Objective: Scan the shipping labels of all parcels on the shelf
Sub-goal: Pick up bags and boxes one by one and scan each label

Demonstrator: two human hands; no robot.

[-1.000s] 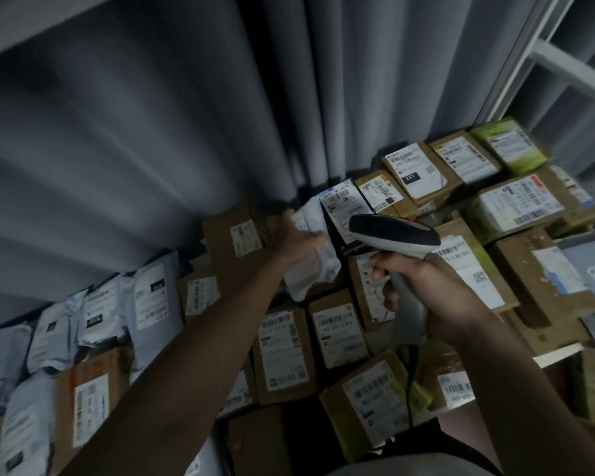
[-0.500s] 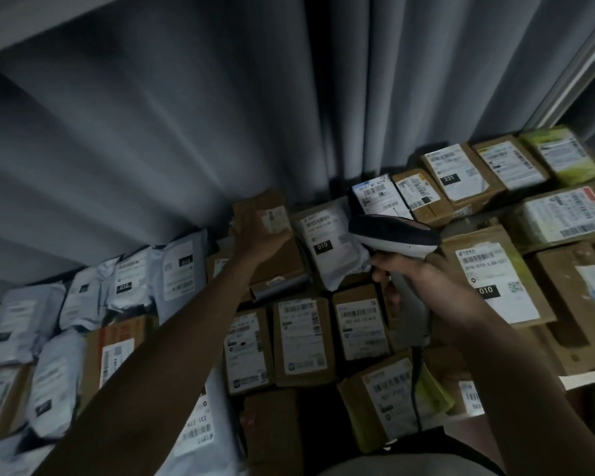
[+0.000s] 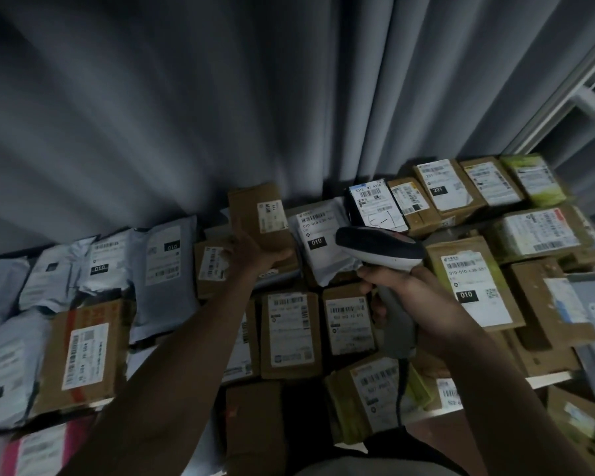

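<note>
Parcel, small brown box (image 3: 260, 219): gripped from below by the left hand (image 3: 255, 257), raised over the shelf's back row, label (image 3: 271, 217) facing outward. Right hand (image 3: 416, 304) grasps the scanner (image 3: 380, 250) by its handle. Risk: the head points towards the neighbouring white mailer (image 3: 320, 240), so the wrong label may register.

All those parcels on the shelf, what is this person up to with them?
A person is going through parcels packed on a shelf in front of a grey curtain. The left hand holds up a small brown cardboard box with its white label facing the camera. The right hand grips a handheld barcode scanner, whose head sits just right of that box. Around them lie many more labelled boxes and grey mailer bags.
</note>
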